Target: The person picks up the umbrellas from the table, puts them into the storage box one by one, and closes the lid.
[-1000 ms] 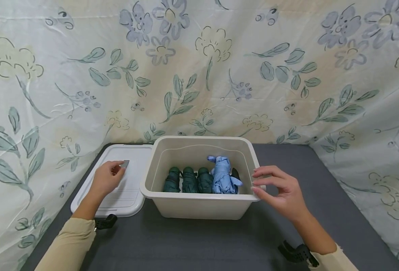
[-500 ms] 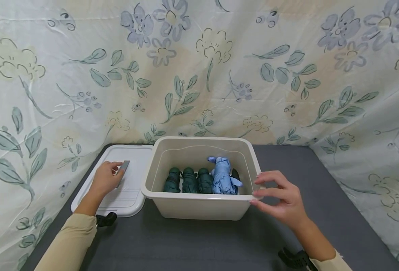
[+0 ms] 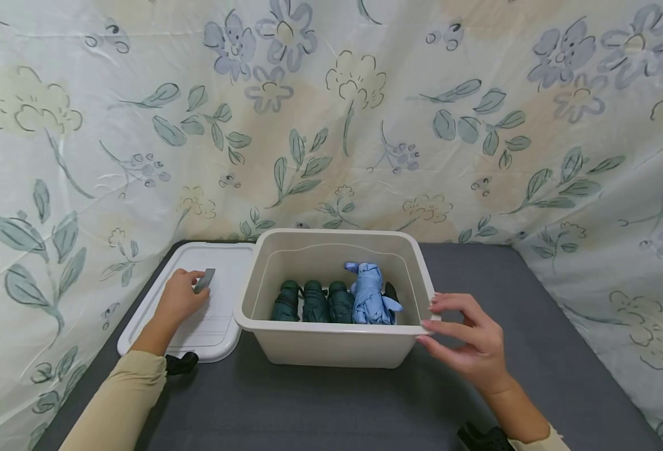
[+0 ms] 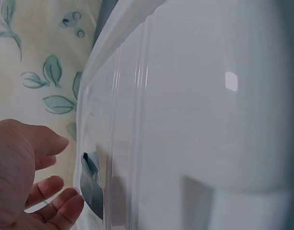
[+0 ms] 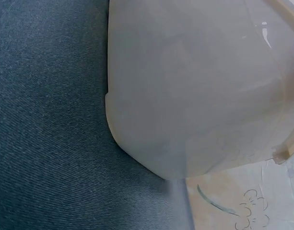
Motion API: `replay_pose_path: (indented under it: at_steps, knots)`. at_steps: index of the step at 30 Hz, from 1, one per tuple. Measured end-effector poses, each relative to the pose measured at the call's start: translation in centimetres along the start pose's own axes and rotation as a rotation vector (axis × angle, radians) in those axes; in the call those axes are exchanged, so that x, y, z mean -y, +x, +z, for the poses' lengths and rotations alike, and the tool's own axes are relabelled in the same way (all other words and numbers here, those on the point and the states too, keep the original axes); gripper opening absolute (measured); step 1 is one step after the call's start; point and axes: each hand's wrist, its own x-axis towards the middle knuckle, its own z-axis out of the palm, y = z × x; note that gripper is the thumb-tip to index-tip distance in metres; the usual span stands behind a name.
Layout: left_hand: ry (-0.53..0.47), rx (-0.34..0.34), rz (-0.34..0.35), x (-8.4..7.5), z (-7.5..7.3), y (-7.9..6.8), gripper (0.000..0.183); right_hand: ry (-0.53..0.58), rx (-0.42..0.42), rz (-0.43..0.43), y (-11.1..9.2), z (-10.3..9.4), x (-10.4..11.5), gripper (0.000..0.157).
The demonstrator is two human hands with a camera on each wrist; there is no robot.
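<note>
An open beige plastic bin [image 3: 331, 346] stands mid-table in the head view. Inside it stand three dark green bundles [image 3: 315, 302] that look like folded umbrellas, a light blue wrapped one [image 3: 369, 294], and a partly hidden dark item [image 3: 390, 290]. My right hand [image 3: 472, 338] holds the bin's front right rim corner between fingers and thumb. At the left, my left hand [image 3: 181, 294] is over a white lid [image 3: 218, 322], beside a small grey strip [image 3: 204, 280]. In the left wrist view its thumb is apart from the strip, fingertips close beside it.
A dark grey tabletop [image 3: 331, 407] lies under everything. Behind it and along both sides hangs a floral curtain [image 3: 331, 156]. The lid lies flat against the bin's left side. Black wrist straps [image 3: 181, 363] show on both arms.
My left hand has drawn slightly back, baring more of the grey strip. My right hand has lowered a little and settled onto the bin's corner. The bin and its contents have stayed put.
</note>
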Motion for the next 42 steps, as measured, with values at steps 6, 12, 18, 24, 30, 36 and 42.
replay_pose_path:
  at_steps: [6, 12, 18, 24, 30, 36, 42]
  knots:
    - [0.008, 0.019, 0.001, 0.0, 0.1, 0.1, 0.046, 0.024, -0.034, 0.007, -0.6, 0.1, -0.3, 0.027]
    - [-0.001, 0.026, -0.032, 0.2, 0.1, 0.2, 0.046, 0.04, -0.062, 0.027, -0.6, 0.2, 0.0, 0.029]
    - [0.013, 0.045, -0.068, 0.4, 0.2, 0.2, 0.046, 0.041, -0.079, 0.056, -0.6, 0.5, 0.3, 0.027]
    - [0.021, 0.064, -0.097, 0.6, 0.2, 0.2, 0.049, 0.044, -0.089, 0.075, -0.8, 0.7, 0.4, 0.027]
    - [0.037, 0.055, -0.065, 1.0, 0.2, 0.2, 0.048, 0.01, -0.096, 0.074, -0.9, 0.9, 0.2, 0.029]
    - [0.054, 0.102, -0.082, 0.9, -0.1, 0.4, 0.052, 0.001, -0.112, 0.054, -0.8, 1.1, 0.1, 0.029]
    - [0.046, 0.124, -0.088, 0.8, -0.4, 0.5, 0.053, 0.003, -0.112, 0.039, -0.8, 1.2, 0.2, 0.029]
